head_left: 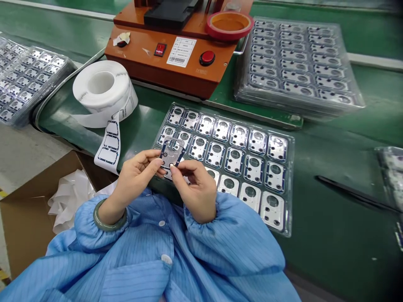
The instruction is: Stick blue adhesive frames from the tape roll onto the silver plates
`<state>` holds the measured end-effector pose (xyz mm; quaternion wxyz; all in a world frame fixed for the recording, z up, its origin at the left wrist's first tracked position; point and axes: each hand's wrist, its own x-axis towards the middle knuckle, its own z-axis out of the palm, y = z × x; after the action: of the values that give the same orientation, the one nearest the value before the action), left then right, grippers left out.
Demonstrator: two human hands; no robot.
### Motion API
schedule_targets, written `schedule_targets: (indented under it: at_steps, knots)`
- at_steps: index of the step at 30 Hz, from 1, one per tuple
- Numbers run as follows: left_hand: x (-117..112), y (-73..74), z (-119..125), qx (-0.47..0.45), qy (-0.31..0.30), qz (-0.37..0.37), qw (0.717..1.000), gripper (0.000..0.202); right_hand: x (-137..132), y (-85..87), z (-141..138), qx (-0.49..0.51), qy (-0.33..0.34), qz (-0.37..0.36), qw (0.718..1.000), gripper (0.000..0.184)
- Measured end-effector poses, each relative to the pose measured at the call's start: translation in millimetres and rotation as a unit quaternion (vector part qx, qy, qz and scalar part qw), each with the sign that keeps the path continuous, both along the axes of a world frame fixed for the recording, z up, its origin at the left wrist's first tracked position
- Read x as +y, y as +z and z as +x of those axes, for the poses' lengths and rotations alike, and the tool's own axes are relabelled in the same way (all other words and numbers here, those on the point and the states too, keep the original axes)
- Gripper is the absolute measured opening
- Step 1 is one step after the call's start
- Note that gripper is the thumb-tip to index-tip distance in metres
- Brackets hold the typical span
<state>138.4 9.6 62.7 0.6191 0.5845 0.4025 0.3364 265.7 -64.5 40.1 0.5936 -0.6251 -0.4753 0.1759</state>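
Note:
My left hand [135, 178] and my right hand [195, 191] pinch a small metal plate with a clear film and dark blue outline [172, 153] between their fingertips, above a clear plastic tray [291, 176]. The tray holds rows of similar metal plates in separate pockets, and my hands hide its lower left part. To the left of my left hand, a white label roll [103, 88] trails a strip of blue-outlined labels [108, 142] down onto the bench. A stone bangle [110, 220] circles my left wrist.
An orange machine [170, 54] with a red button stands ahead, a red tape roll [229, 25] on top. Stacked trays of plates [299, 63] [28, 79] lie right and left on the green bench [330, 239]. Black tweezers [352, 193] lie right. A cardboard box [37, 209] sits lower left.

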Motion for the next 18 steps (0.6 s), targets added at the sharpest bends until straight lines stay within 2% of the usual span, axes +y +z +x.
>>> schedule_targets:
  at_steps: [4, 9, 14, 18]
  knots:
    - [-1.4, -1.4, 0.3, -0.002, 0.009, -0.004, 1.000, 0.026, -0.3, 0.1, 0.4, -0.005, 0.007, -0.005, 1.000, 0.006]
    - [-3.5, -4.4, -0.2, 0.000, 0.020, 0.050, 0.999, 0.020, -0.5, 1.7, 0.3, -0.014, 0.017, -0.009, 1.000, 0.007]
    - [-5.1, -4.7, -0.7, -0.005, 0.013, 0.079, 0.997, 0.022, -2.3, 3.8, 0.8, -0.019, 0.032, 0.004, 0.999, 0.007]
    - [-6.0, -5.2, 1.1, -0.010, 0.052, 0.110, 0.993, 0.021, -2.8, 4.3, 1.6, -0.038, 0.067, 0.019, 0.997, 0.009]
